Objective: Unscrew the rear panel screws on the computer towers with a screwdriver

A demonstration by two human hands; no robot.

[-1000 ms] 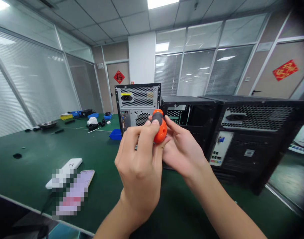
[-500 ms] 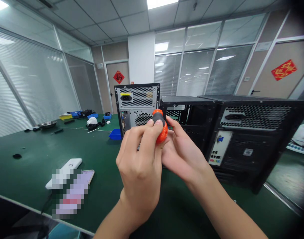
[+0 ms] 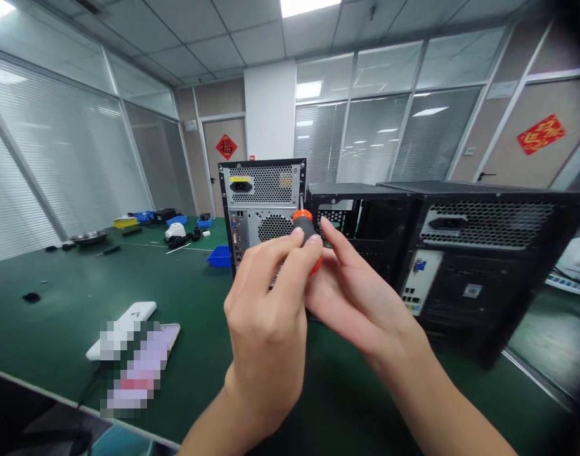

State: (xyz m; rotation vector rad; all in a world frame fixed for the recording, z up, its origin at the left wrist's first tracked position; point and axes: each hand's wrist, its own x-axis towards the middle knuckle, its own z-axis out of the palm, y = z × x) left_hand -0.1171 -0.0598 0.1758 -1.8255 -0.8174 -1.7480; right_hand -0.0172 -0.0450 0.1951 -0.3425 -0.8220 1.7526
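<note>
My left hand [image 3: 265, 304] is closed round the screwdriver [image 3: 305, 223], which has an orange and black handle. Its shaft points up and away, with the tip at the right rear edge of a computer case [image 3: 265, 183]. I cannot make out a screw at the tip. My right hand [image 3: 356, 291] is cupped beside the handle, palm towards it, with one finger stretched upward. Its other fingers are hidden behind my left hand, and I cannot tell whether it touches the handle.
Two black computer cases, an open-framed one [image 3: 389, 215] and a larger one [image 3: 480, 278], stand to the right. A blue tray [image 3: 219, 256] sits left of the nearest case. On the green table [image 3: 175, 285] lie a white device [image 3: 144, 309] and a purple phone [image 3: 147, 364].
The screwdriver handle has turned and tilted slightly to the right, with my left fingers shifting round it. My right hand has moved slightly to the right.
</note>
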